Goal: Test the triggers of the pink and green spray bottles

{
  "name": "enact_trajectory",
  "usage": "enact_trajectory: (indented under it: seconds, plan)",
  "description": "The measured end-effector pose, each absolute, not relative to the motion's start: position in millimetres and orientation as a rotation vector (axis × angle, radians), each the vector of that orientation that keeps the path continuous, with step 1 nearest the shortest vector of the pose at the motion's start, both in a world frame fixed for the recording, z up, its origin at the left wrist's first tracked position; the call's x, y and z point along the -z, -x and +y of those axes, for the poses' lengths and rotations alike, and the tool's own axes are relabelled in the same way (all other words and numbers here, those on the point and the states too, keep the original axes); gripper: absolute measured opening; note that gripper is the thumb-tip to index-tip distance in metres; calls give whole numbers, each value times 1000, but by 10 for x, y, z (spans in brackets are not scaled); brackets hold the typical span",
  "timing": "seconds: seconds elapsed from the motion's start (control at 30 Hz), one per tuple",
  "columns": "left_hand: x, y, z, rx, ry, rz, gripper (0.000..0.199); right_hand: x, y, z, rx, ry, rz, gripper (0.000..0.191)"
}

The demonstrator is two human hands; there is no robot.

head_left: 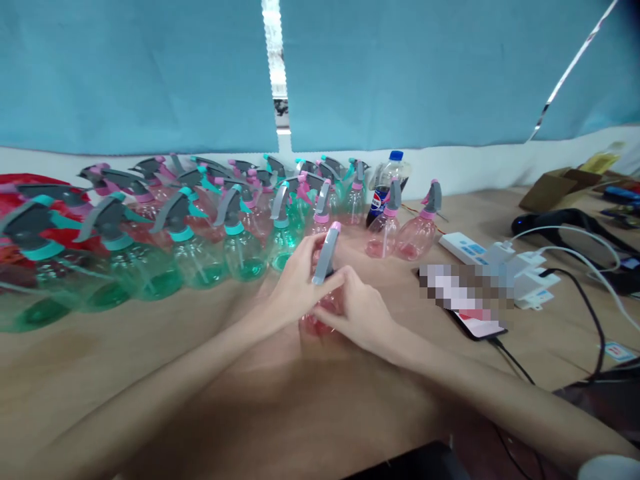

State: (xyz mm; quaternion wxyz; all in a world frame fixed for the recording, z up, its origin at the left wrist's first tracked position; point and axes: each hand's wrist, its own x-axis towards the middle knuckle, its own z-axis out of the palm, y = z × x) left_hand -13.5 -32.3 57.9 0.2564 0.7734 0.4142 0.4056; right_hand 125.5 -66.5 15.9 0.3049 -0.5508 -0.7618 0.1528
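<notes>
In the middle of the head view a pink spray bottle [326,255] with a grey trigger top stands on the table, between my hands. My left hand [295,277] is closed round its neck and spray head, the thumb lying across the front. Lower down, my right hand [363,310] wraps the clear pink body from the right side. The fingers on the far side are hidden by the bottle. Just beyond my hands is another pink spray bottle [323,207], and a green spray bottle [283,233] stands to the left of it.
Rows of green and pink spray bottles [195,257] fill the left and back. A Pepsi bottle [377,197] and two pink spray bottles [417,230] stand right of centre. Further right lie a phone [480,320], a power strip [463,248], cables and a cardboard box [555,190].
</notes>
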Motion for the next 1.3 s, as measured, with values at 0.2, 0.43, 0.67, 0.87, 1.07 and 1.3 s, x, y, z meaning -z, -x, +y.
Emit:
enact_trajectory:
  seconds: [0.2, 0.43, 0.67, 0.87, 1.07, 1.3]
  plan:
    - [-571, 540, -486, -1144, -2023, 1171, 22, -178, -849, -773, -412, 1365, -2137, 72]
    - [-565, 987, -674, -1275, -1882, 1251, 25, -132, -754, -679, -509, 970, -2477, 62]
    - [-529, 1065, -701, -1311, -1871, 1231, 36, 175, -1083, -474, -435, 913, -2552, 52]
    - [-490, 941, -619, -1278, -1966, 1174, 32, 448, -1224, -418, -365, 882, -2546, 55]
    - [-534, 926, -569, -1209, -1989, 1106, 36, 465, -1270, -341, -402, 899, -2498, 50]
    - [-620, 924, -584, -1189, -2030, 1122, 17, 490, -1297, -332, -401, 940, -2493, 48]
